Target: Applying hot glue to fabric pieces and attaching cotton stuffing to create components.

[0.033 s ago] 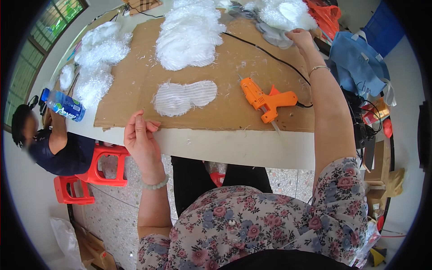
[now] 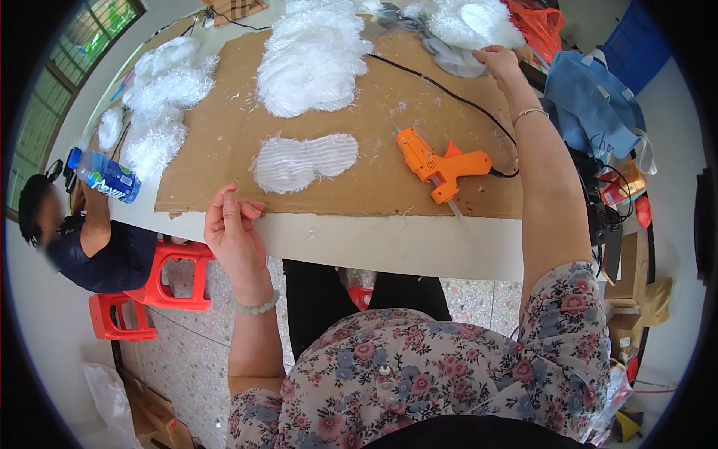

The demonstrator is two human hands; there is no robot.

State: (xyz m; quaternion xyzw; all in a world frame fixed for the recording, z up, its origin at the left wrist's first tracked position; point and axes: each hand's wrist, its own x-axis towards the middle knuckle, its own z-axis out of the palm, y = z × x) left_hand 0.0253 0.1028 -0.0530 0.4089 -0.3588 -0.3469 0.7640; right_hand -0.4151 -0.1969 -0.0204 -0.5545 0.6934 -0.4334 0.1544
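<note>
My left hand (image 2: 235, 232) is held over the near table edge, palm turned up, thumb against the index finger and other fingers curled; anything pinched there is too small to make out. At the far right, my right hand (image 2: 502, 63) reaches out with fingertips pinched beside translucent grey pieces (image 2: 458, 63) and a fluffy white heap (image 2: 471, 24). What these fingertips grip cannot be made out. A white, ribbed, fuzzy piece (image 2: 303, 162) with two rounded lobes lies on the brown cardboard (image 2: 239, 120). To its right rests an orange glue gun (image 2: 437, 165), its black cord running behind.
A stack of white fuzzy pieces (image 2: 310, 63) stands farther back. White fluffy bundles (image 2: 166, 97) and a blue-labelled bottle (image 2: 108, 176) are at left, near another person (image 2: 82, 239) and red stools (image 2: 179, 277). A blue bag (image 2: 591, 97) lies right.
</note>
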